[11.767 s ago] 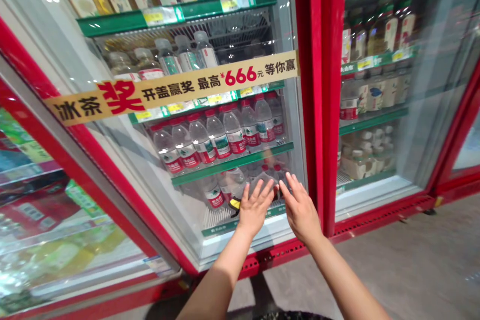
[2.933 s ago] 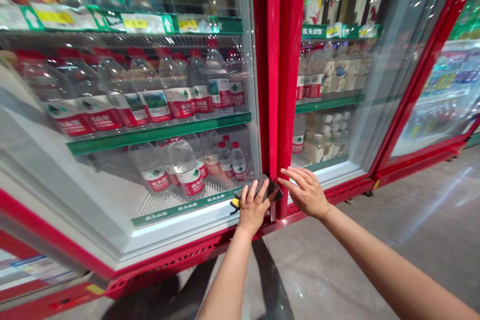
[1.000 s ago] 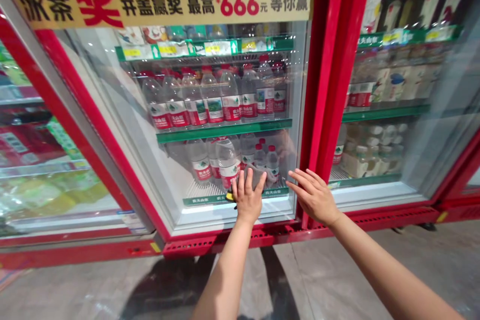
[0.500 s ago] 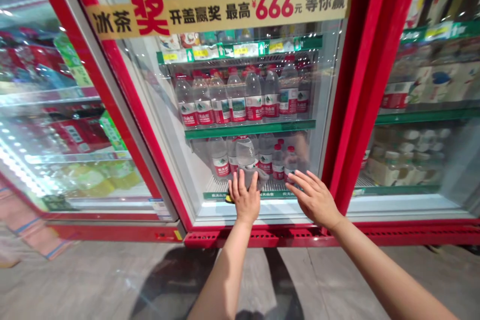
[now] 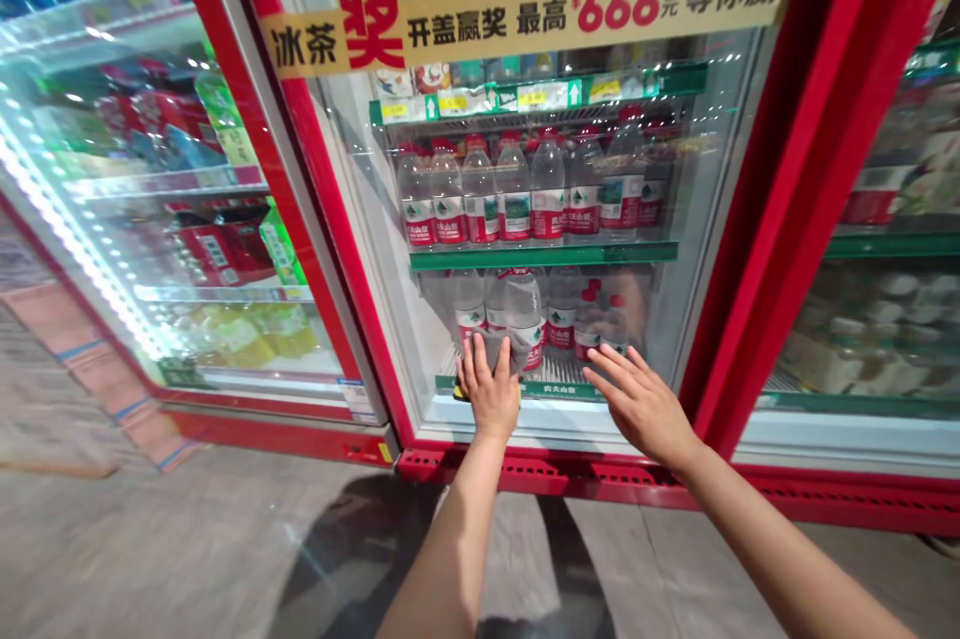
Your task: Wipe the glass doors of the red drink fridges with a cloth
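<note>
My left hand (image 5: 490,393) presses a grey cloth (image 5: 501,349) flat against the lower part of a glass door (image 5: 390,249) of a red-framed drinks fridge. A bit of yellow shows under the hand's left edge. My right hand (image 5: 645,403) is open, fingers spread, resting on or just over the same glass to the right of the cloth. Behind the glass stand rows of water bottles (image 5: 529,199) with red labels on green-edged shelves.
A tan banner (image 5: 517,17) with red and black print runs across the door. A red door post (image 5: 780,189) stands to the right, another fridge (image 5: 885,259) beyond it. A lit fridge (image 5: 172,209) with colourful packs is on the left. Grey floor (image 5: 187,539) lies below.
My left hand has slid the cloth leftward along the bottom of the glass, away from the red post. My right hand followed. The view has swung to the left.
</note>
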A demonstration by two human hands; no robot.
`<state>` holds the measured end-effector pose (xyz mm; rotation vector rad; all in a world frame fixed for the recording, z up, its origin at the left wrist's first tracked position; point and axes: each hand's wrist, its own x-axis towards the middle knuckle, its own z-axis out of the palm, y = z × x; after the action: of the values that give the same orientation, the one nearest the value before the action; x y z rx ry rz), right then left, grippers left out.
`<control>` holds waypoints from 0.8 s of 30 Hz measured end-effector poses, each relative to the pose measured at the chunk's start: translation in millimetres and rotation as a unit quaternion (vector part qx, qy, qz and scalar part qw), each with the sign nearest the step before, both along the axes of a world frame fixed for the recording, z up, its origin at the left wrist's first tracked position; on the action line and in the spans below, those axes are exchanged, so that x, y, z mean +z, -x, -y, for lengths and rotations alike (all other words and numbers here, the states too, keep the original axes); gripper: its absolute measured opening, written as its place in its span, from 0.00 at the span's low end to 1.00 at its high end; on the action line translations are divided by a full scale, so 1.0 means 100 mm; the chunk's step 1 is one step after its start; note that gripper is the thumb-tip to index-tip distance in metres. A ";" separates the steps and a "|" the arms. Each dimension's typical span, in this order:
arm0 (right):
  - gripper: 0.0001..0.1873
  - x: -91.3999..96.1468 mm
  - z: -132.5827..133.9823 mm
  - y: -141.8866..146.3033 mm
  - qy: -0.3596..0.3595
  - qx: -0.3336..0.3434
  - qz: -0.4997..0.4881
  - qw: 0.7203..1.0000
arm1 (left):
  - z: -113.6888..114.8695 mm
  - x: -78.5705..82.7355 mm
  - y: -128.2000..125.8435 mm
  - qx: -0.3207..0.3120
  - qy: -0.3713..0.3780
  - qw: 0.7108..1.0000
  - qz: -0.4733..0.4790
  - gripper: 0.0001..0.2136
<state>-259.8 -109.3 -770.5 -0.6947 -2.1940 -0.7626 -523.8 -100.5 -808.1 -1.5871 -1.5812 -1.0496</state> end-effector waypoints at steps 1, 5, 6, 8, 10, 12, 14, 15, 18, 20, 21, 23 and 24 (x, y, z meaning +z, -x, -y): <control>0.26 -0.01 0.00 0.01 0.001 0.001 0.003 1.000 | 0.03 -0.07 0.01 0.011 -0.002 1.000 0.018 0.35; 0.25 -0.06 0.01 0.05 0.006 0.005 0.019 1.000 | 0.10 -0.34 -0.08 -0.023 0.023 0.999 -0.025 0.36; 0.24 -0.07 0.01 0.07 0.007 0.005 0.021 1.000 | 0.09 -0.33 -0.11 -0.041 0.028 0.997 -0.052 0.36; 0.24 -0.07 0.00 0.10 0.009 0.007 0.022 1.000 | 0.06 -0.21 -0.13 -0.072 0.027 0.992 -0.097 0.35; 0.24 -0.07 0.00 0.14 0.009 0.008 0.023 1.000 | 0.01 -0.01 -0.07 -0.075 0.015 0.993 -0.090 0.35; 0.24 -0.06 0.00 0.17 0.006 0.008 0.024 1.000 | -0.01 0.16 0.06 -0.038 -0.007 0.999 -0.016 0.34; 0.23 -0.06 0.01 0.19 0.001 0.009 0.026 1.000 | 0.00 0.18 0.19 0.014 -0.027 0.997 0.077 0.33; 0.23 -0.06 0.02 0.20 -0.002 0.011 0.027 1.000 | 0.02 0.13 0.24 0.033 -0.030 0.993 0.110 0.32; 0.23 -0.08 0.05 0.22 -0.009 0.021 0.034 0.999 | 0.09 -0.11 0.24 0.051 0.000 0.990 0.130 0.32; 0.24 -0.09 0.05 0.25 -0.010 0.031 0.040 0.999 | 0.11 -0.19 0.16 0.044 0.026 0.993 0.107 0.34; 0.24 -0.10 0.05 0.27 -0.009 0.035 0.041 0.998 | 0.11 -0.17 0.12 0.034 0.034 0.995 0.091 0.36; 0.25 -0.11 0.04 0.32 -0.005 0.040 0.039 0.998 | 0.08 -0.01 0.08 0.005 0.038 0.998 0.058 0.38; 0.26 -0.10 0.04 0.34 -0.002 0.040 0.035 0.999 | 0.05 0.10 0.09 -0.007 0.034 0.998 0.049 0.39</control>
<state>-294.2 -113.1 -780.9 -0.5827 -2.2679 -0.7611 -532.9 -105.8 -798.1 -1.6161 -1.6901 -1.1065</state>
